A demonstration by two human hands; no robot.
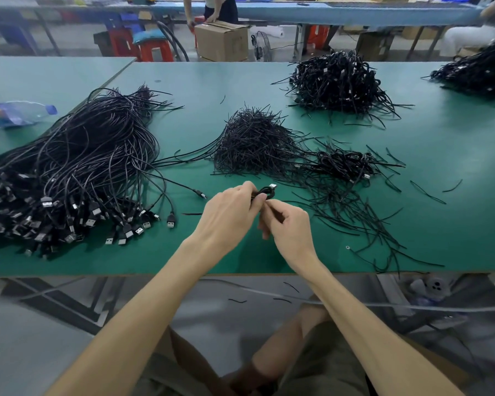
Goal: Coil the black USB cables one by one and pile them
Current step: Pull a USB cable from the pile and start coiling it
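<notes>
Matt green table top [212, 87]; glossy black plastic-sheathed cables [83, 155] with bright metal plugs [170, 223] left of the left hand [229, 215].

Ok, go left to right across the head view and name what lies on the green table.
Plastic bottle → big bundle of loose USB cables → heap of short black ties → small pile of coiled cables → far-right cable heap. The hands and the far middle heap overlap others, so they are left out.

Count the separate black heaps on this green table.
5: uncoiled cables near left; short strands centre; small coiled pile right of them; larger pile farther back; edge pile far right, partly cut off.
</notes>
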